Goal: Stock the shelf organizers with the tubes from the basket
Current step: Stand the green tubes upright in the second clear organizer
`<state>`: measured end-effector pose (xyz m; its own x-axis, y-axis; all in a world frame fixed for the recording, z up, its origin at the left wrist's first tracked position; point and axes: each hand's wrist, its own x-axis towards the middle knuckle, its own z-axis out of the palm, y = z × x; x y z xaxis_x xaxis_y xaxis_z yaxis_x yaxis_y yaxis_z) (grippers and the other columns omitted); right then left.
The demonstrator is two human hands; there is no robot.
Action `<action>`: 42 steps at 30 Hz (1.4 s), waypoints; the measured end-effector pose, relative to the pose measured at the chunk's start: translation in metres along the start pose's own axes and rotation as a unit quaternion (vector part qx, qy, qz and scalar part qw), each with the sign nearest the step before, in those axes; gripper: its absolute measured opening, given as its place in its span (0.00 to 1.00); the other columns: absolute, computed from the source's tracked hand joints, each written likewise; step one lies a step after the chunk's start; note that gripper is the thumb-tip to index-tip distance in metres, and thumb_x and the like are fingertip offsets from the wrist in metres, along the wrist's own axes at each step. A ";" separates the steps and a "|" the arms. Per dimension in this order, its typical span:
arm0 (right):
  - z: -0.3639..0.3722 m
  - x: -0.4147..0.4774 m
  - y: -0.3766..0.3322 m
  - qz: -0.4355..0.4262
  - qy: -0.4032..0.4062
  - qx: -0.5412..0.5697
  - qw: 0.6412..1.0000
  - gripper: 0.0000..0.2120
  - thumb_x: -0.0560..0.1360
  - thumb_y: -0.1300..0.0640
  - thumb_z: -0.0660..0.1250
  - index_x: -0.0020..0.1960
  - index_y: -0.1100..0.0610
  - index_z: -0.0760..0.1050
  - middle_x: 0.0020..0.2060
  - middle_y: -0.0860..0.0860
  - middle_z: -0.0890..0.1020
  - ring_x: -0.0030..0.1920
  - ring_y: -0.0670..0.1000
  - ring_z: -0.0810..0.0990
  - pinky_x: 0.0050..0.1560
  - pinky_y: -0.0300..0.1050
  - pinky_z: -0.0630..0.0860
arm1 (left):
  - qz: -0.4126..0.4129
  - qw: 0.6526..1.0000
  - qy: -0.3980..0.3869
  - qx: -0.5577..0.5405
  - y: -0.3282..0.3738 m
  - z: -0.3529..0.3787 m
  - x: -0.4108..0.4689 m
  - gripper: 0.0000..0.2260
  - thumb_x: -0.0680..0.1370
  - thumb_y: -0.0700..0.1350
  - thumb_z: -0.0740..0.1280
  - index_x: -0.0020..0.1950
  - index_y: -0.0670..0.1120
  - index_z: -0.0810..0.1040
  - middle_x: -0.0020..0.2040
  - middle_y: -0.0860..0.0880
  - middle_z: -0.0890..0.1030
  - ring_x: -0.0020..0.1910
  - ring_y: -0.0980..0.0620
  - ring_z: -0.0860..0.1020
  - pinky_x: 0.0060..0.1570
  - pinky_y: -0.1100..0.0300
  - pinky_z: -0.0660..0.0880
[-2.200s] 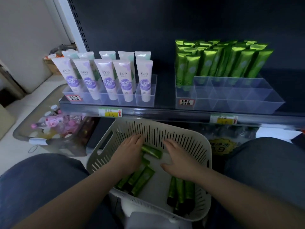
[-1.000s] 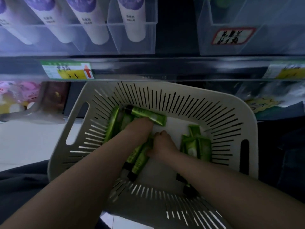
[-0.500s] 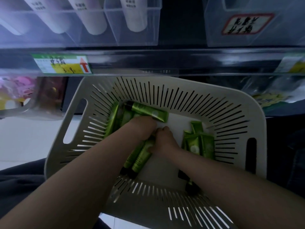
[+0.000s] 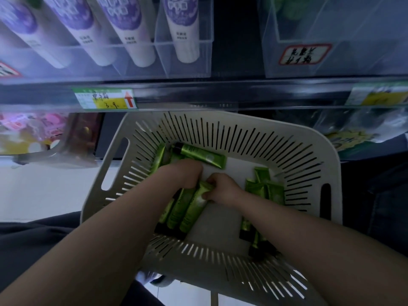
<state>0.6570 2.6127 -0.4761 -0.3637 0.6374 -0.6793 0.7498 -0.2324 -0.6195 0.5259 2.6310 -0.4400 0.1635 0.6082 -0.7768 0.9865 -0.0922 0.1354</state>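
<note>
Green tubes [image 4: 187, 208] lie bundled left of centre in the slotted basket [image 4: 242, 133]. Their long axes slant from its near wall toward its middle, black caps nearest the person. Both hands meet at the crimped far ends: the left hand [image 4: 185, 174] curls over them, and the right hand [image 4: 223, 188] pinches the rightmost one (thumb on its face). The clear organizer [image 4: 357, 58] stands beyond the basket's far rim, to the right, so the lift likely swings that way.

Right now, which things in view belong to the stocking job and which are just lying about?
Job: green tubes, basket, labelled clear organizer upper right, left hand and right hand holding some tubes.
Lying about: purple-and-white tubes, price tag, pink goods below the shelf.
</note>
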 end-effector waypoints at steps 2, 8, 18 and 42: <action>-0.002 -0.004 -0.003 -0.007 -0.007 0.000 1.000 0.20 0.69 0.60 0.73 0.59 0.61 0.75 0.55 0.58 0.79 0.54 0.56 0.79 0.51 0.47 0.76 | -0.002 1.000 0.003 -0.011 -0.002 -0.002 -0.007 0.11 0.75 0.40 0.64 0.56 0.40 0.78 0.54 0.43 0.79 0.52 0.46 0.78 0.45 0.59 0.72; -0.015 -0.020 -0.011 -0.034 0.008 -0.017 0.999 0.16 0.69 0.60 0.72 0.57 0.59 0.77 0.53 0.55 0.79 0.52 0.53 0.78 0.49 0.45 0.76 | -0.011 0.999 0.045 -0.007 -0.007 -0.005 -0.030 0.11 0.74 0.40 0.65 0.56 0.40 0.78 0.54 0.42 0.80 0.53 0.45 0.78 0.52 0.55 0.75; -0.047 -0.054 -0.021 -0.074 0.055 -0.019 0.996 0.19 0.68 0.59 0.73 0.58 0.57 0.78 0.51 0.53 0.80 0.50 0.51 0.78 0.48 0.42 0.75 | -0.010 0.986 0.160 -0.051 0.002 -0.015 -0.073 0.14 0.73 0.38 0.66 0.58 0.48 0.78 0.57 0.47 0.78 0.56 0.49 0.76 0.49 0.62 0.70; -0.156 -0.181 -0.053 -0.246 0.138 -0.027 0.959 0.05 0.69 0.55 0.73 0.38 0.45 0.79 0.37 0.43 0.82 0.41 0.43 0.79 0.39 0.37 0.72 | 0.071 0.925 0.372 -0.027 0.077 -0.090 -0.180 0.12 0.72 0.41 0.68 0.54 0.50 0.79 0.52 0.52 0.80 0.49 0.55 0.74 0.46 0.65 0.65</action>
<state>0.7696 2.6245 -0.2588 -0.5263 0.8321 -0.1750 0.5553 0.1805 -0.8118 0.5715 2.5856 -0.2342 0.2191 0.9692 -0.1126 0.9504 -0.1858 0.2496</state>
